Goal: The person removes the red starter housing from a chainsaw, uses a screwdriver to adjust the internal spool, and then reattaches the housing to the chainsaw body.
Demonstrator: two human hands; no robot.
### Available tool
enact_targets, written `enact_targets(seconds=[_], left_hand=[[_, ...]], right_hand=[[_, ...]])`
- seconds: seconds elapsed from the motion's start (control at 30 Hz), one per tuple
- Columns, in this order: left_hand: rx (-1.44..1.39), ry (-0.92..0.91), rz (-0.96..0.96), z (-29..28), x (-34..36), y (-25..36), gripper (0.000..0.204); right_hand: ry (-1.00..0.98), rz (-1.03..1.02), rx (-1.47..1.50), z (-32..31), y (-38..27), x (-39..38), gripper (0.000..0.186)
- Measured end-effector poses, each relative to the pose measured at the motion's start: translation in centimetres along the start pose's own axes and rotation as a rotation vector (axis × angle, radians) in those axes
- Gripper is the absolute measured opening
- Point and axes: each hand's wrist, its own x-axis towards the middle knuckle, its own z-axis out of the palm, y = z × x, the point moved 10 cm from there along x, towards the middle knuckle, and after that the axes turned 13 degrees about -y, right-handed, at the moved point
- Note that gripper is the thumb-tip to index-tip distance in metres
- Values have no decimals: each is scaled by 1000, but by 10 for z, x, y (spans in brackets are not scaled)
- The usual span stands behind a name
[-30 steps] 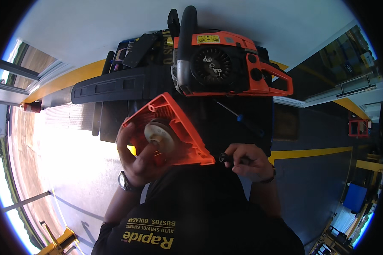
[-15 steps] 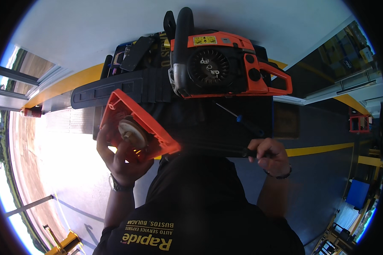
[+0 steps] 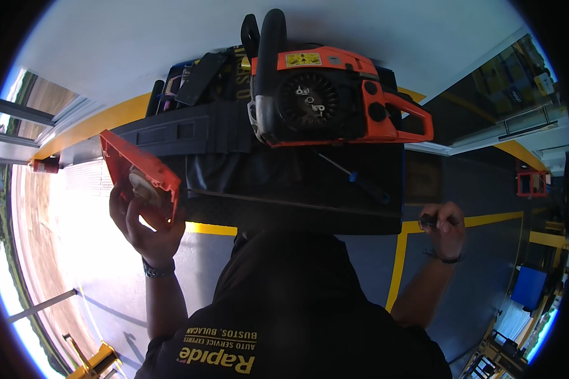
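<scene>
Yellow-lined grey floor [image 3: 480, 265], black worktop [image 3: 322, 216] — orange cover [image 3: 139, 158] in left hand [image 3: 148, 235]

Orange cover [image 3: 145, 162] further L, prob. tilted more

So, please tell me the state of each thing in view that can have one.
Orange triangular plastic cover: detached, held in the left hand.
Orange-and-black chainsaw: round black finned wheel exposed.
Long black plastic sheath: extending from the chainsaw.
Blue-and-black screwdriver: lying down, not held.
Small dark object: gripped in the right hand.
</scene>
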Motion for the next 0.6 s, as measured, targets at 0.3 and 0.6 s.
enact_targets(seconds=[0.3, 0.6], left_hand=[[-432, -91, 156, 25, 13, 81, 72], [-342, -84, 98, 15, 7, 42, 71]], right_hand=[[-363, -3, -176, 115, 0, 70, 20], [-116, 68, -56, 52, 13, 15, 21]])
